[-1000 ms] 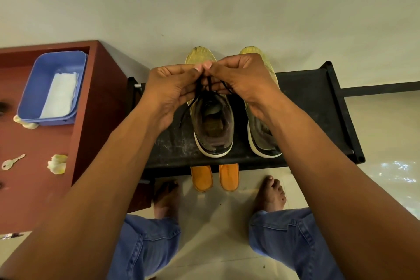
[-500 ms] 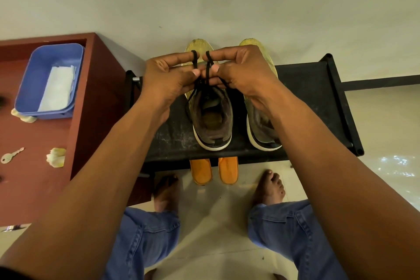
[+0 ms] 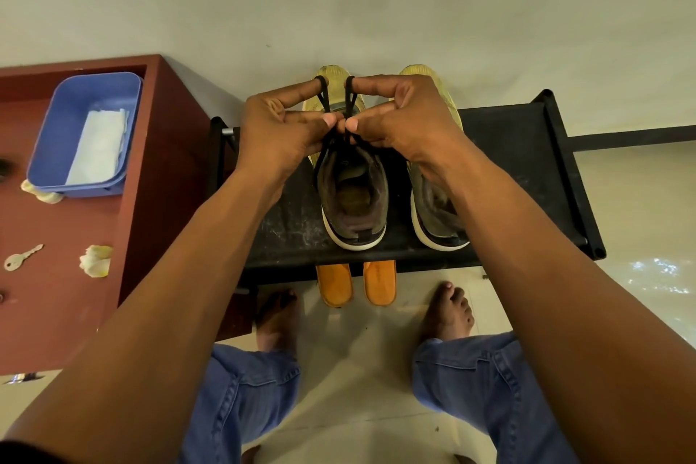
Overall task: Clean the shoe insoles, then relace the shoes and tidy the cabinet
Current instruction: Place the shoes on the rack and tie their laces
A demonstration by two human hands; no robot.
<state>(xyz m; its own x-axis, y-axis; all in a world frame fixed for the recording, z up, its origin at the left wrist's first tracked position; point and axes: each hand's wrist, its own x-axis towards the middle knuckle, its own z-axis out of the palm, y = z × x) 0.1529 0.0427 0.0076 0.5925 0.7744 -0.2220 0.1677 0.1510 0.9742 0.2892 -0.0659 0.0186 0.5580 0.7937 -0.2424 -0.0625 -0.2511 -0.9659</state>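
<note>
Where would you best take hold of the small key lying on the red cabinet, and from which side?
Probably by its round head. The key lies flat on the red cabinet, head toward the left, blade pointing up and right. The head is its widest part, so fingers coming from above could pinch its edges, or slide it toward the cabinet's edge first. Both hands are busy with the shoelace.

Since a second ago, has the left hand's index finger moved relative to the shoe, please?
Yes. The left hand has straightened its index finger toward the left shoe toe, stretching a lace loop.
</note>
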